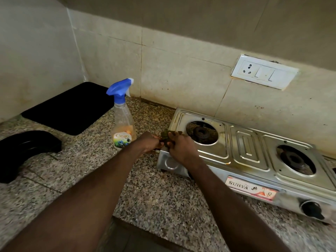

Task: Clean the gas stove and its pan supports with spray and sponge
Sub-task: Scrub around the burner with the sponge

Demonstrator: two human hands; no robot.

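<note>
Green, rough-looking sponge [168, 135], crumpled and held between both hands over the left front corner of the stove [247, 148]. The left hand [151, 142] pinches its left edge; the right hand [180, 148] has its fingers curled over the rest. The steel top lies to the right of and beyond the grip, with its long axis running away rightward, so the right hand is the nearer for a wiping stroke. The left burner [201, 132] sits just beyond the sponge, and the right burner [295, 160] is well apart. Both are dark rings in round, stained wells and carry no supports. The top is pressed sheet with raised ribs and shows brownish streaks. A clear bottle [123, 122] with a blue trigger stands upright on the speckled counter [154, 197], just left of the left hand. Whether the curved black object [27, 148] at far left is a support cannot be told.
</note>
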